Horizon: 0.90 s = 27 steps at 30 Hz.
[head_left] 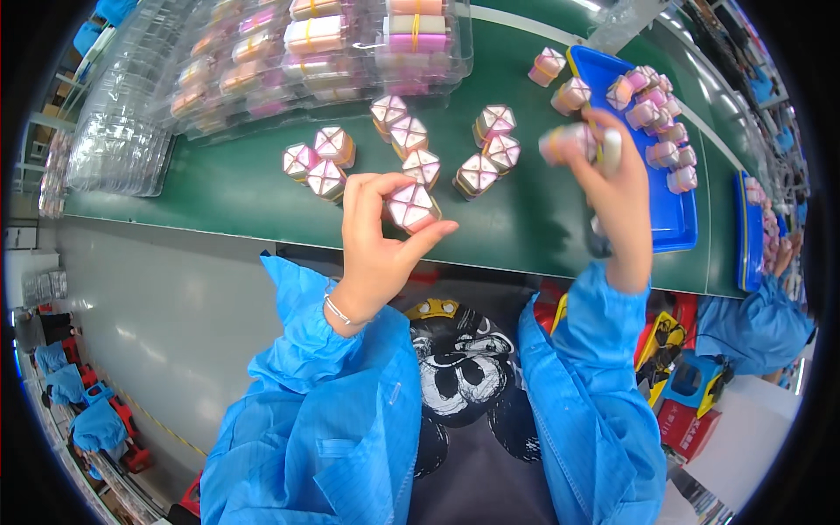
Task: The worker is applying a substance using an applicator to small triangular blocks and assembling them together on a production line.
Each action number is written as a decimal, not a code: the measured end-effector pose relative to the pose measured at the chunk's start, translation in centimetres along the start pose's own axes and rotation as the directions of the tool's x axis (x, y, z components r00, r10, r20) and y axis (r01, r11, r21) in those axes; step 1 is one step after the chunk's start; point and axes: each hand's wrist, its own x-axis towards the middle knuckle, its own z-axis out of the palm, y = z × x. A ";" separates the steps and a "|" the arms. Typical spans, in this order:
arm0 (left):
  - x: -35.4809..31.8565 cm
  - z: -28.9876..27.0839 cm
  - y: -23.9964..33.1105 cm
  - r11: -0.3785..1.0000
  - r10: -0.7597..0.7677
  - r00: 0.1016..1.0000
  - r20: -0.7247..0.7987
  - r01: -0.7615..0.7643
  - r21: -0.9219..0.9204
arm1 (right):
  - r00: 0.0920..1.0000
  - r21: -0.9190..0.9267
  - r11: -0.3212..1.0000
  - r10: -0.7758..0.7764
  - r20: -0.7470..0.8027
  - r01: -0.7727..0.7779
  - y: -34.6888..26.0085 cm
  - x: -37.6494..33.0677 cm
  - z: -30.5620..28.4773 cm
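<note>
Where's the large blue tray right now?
Head view, right side: the large blue tray sits on the green table, partly hidden behind the right hand, with pink-and-white bundles in its far part.

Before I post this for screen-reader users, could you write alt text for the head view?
A person's left hand holds a pinkish bundle over a green table; the right hand holds a blurred bundle beside a blue tray of similar bundles. Clear plastic trays holding more lie at upper left.

Glossy clear plastic trays, smooth, low-sheen green worktop, shiny blue plastic tub, smooth-faced pink-and-white bundles, creased matt cloth sleeves, shiny metal-look bracelet, glossy grey floor.
</note>
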 end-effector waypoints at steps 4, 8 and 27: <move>-0.1 0.4 -1.6 0.980 0.004 1.000 0.023 -0.009 0.199 | 0.945 -0.100 0.995 0.018 0.327 0.016 -0.6 -3.2 -1.9; -0.3 0.8 -2.0 0.959 0.091 0.996 -0.013 -0.084 0.271 | 0.916 -0.104 0.991 0.117 0.383 -0.083 0.5 -4.7 -1.0; 2.4 11.1 1.1 0.964 0.006 0.861 0.508 0.130 -0.231 | 0.917 0.715 0.575 -0.275 -0.289 0.398 -1.2 -2.7 -1.4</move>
